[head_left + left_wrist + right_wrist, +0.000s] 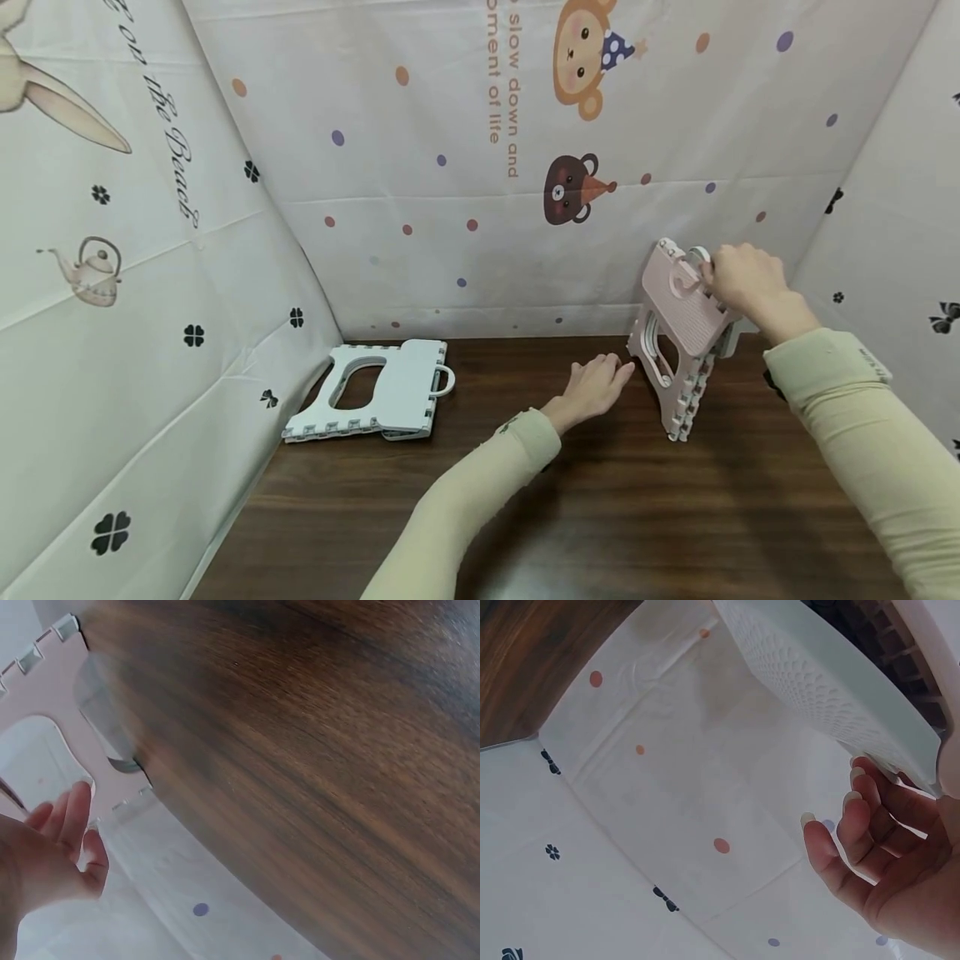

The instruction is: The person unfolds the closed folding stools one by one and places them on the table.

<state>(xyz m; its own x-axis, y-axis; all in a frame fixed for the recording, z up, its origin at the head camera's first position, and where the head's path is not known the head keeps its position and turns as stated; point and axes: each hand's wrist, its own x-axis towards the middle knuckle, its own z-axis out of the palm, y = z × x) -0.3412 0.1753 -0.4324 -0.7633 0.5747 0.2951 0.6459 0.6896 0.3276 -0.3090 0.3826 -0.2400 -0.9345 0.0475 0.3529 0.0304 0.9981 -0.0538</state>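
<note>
A pink folding step stool stands folded and tilted on the dark wooden table, with a pale grey-green half on its far side. My right hand holds the stool at its top edge, beside the small loop handles. In the right wrist view, the fingers of the right hand curl by the pale panel's edge; the thumb is hidden. Left of the stool, my left hand reaches out over the table with loosely bent fingers and nothing in them. The left wrist view shows these fingers overlapping the stool's leg opening.
A pale mint folding step stool lies folded flat at the table's back left, its loop handle facing right. Printed white cloth hangs behind and along both sides of the wooden table.
</note>
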